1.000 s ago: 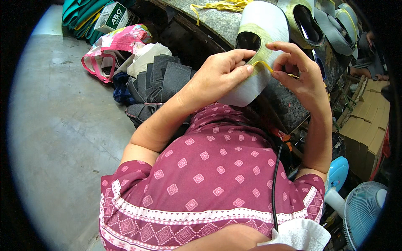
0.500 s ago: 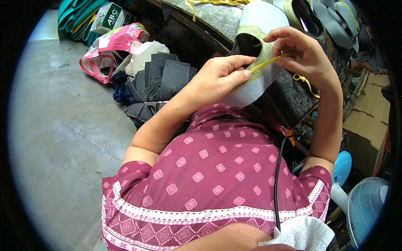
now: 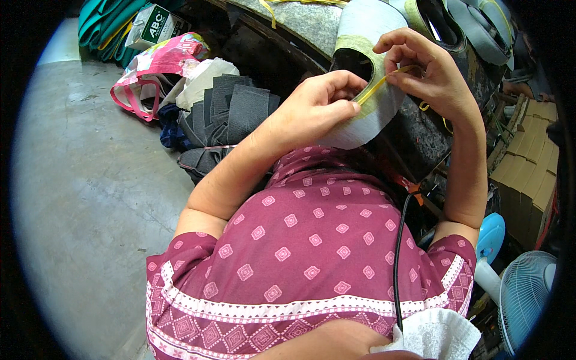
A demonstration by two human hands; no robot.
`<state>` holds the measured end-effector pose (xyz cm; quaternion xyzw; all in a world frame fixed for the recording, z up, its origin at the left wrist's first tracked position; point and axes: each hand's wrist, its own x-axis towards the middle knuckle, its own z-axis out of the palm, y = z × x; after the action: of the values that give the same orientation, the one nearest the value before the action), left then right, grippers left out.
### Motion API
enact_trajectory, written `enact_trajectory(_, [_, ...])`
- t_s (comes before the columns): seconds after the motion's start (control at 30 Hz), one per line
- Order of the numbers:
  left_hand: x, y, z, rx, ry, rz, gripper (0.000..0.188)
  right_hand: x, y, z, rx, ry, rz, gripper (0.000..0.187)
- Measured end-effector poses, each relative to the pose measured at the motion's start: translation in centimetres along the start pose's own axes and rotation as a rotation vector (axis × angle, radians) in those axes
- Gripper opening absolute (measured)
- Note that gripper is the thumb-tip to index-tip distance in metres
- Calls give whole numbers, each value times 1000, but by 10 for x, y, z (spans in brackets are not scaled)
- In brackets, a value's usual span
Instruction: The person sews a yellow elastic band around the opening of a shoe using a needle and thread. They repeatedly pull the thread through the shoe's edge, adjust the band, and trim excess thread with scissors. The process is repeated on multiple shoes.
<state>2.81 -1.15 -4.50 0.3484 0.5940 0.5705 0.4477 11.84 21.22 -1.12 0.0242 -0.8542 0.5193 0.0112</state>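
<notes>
A pale grey, curved sheet [image 3: 367, 27] with a yellowish-green inner rim stands over the dark bench, looped around a dark opening. My left hand [image 3: 318, 108] pinches its near edge between thumb and fingers, together with the end of a thin yellow strip [image 3: 377, 89]. Along the sheet's edge this strip runs up toward my right hand [image 3: 423, 72]. There the thumb and index finger close on the strip, while the other fingers curl. A loose length of the strip hangs below my right hand.
Similar grey curved pieces [image 3: 483, 36] lie at the back right. Dark grey cut fabric [image 3: 249, 111] is stacked to the left, beside a pink bag [image 3: 165, 63]. Brown cartons [image 3: 525, 171] and a blue fan [image 3: 525, 294] stand on the right. A black cable [image 3: 396, 264] crosses my front.
My right hand has shifted a little left and up. The yellow strip, pulled straight between my hands before, now curves along the sheet's edge. My left hand keeps its pinch.
</notes>
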Motion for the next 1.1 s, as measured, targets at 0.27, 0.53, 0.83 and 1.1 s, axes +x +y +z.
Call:
enact_trajectory(0.27, [5,-5,6,-65,39,-61,42,-4,-4,-6,21,-18,28,41])
enact_trajectory(0.53, [6,-7,7,-51,55,-6,37,4,-3,-7,54,-30,27,38])
enact_trajectory(0.83, [7,-4,8,54,124,11,33,3,-17,-8,-50,-15,-13,36])
enact_trajectory(1.1, [8,-7,11,1,136,-26,25,8,-24,1,-234,-4,-63,32])
